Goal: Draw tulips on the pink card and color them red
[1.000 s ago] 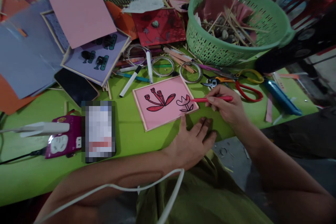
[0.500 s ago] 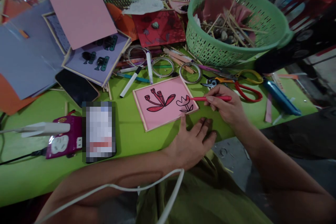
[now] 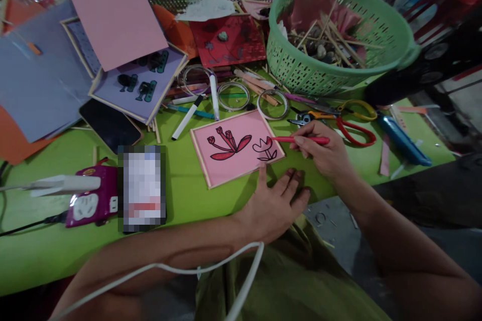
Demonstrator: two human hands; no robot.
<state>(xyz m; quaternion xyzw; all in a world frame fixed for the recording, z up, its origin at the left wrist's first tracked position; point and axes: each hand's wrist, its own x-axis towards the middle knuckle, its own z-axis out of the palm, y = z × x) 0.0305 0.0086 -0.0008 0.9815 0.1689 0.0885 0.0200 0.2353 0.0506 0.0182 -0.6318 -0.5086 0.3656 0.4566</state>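
Observation:
A pink card (image 3: 226,173) edged with thin wooden sticks lies on the green tabletop. Black-outlined flowers are drawn on it; the left flower (image 3: 229,148) has red petals and leaves, and the right tulip (image 3: 262,145) is red on its right side only. My right hand (image 3: 320,148) pinches a red felt-tip pen (image 3: 312,139), whose tip meets the tulip's right petal. My left hand (image 3: 274,200) lies flat with fingers spread, its thumb or index tip at the card's lower edge.
Behind the card lie a white marker (image 3: 187,118), tape rolls (image 3: 233,97) and scissors (image 3: 356,133). A green basket (image 3: 320,72) of sticks and stones stands at the back right. Leftward are a dark phone (image 3: 109,125), a lit phone (image 3: 143,190) and a purple power strip (image 3: 92,200). A white cable (image 3: 169,269) crosses my left forearm.
The red pen and my right hand have shifted slightly left and up, with a little more red on the tulip's right petal. My left hand and the card stay put.

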